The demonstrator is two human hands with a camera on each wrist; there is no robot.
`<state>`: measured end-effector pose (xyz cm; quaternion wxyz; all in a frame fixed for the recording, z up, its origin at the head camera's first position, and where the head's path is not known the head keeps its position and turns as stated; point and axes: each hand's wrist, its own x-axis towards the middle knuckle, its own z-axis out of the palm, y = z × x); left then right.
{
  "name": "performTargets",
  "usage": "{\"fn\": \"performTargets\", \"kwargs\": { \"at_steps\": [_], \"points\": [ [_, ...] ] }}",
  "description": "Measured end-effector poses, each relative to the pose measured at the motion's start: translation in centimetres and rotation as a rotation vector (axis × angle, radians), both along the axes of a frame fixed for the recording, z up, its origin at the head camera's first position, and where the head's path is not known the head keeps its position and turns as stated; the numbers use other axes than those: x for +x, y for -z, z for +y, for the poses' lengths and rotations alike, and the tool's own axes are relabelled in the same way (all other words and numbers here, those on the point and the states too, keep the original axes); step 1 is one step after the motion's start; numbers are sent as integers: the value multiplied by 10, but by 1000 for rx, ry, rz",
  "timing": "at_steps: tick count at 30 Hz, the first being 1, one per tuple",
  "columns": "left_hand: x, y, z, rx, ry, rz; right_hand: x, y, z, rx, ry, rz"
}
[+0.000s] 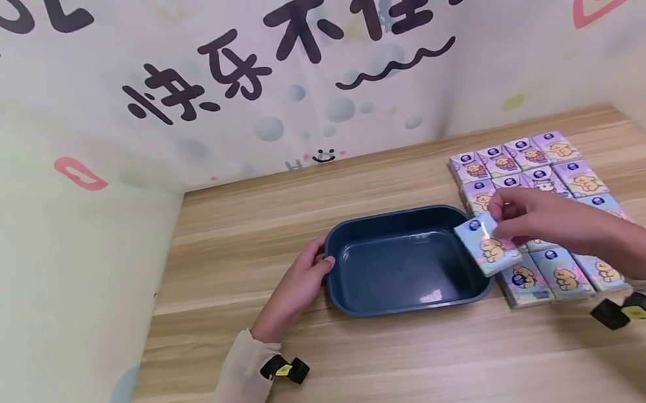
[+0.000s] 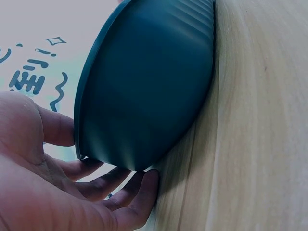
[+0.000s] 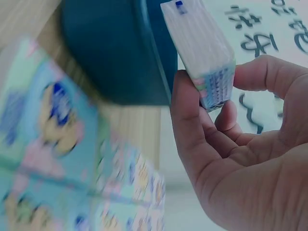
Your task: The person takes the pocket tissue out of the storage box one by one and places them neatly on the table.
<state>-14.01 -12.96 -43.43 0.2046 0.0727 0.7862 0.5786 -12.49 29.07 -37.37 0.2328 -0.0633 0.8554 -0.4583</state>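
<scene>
A dark blue plastic basin (image 1: 405, 308) lies on the wooden table, and no packs are seen inside it. My left hand (image 1: 301, 279) holds its left end, thumb at the rim and fingers against the outer wall (image 2: 139, 91). With thumb and fingers, my right hand (image 1: 543, 214) pinches a small light-blue tissue pack (image 1: 486, 247) printed with a yellow cartoon puppy. That pack is tilted above the basin's right rim; its clear-wrapped side (image 3: 202, 43) shows in the right wrist view.
Rows of tissue packs (image 1: 564, 278), purple at the back and blue in front, lie right of the basin, partly under my right forearm. A printed white backdrop (image 1: 291, 119) stands behind the wooden table (image 1: 376, 366), with pale walls at both sides.
</scene>
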Motion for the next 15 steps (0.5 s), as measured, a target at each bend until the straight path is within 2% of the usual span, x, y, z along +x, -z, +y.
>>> {"fn": "performTargets", "kwargs": {
  "at_steps": [5,15],
  "points": [
    [-1,-1,-1,10,3,7,11,14,37,-21,50,-35],
    [0,-1,-1,17,10,5,38,35,113,50,229,-133]
  ]
}}
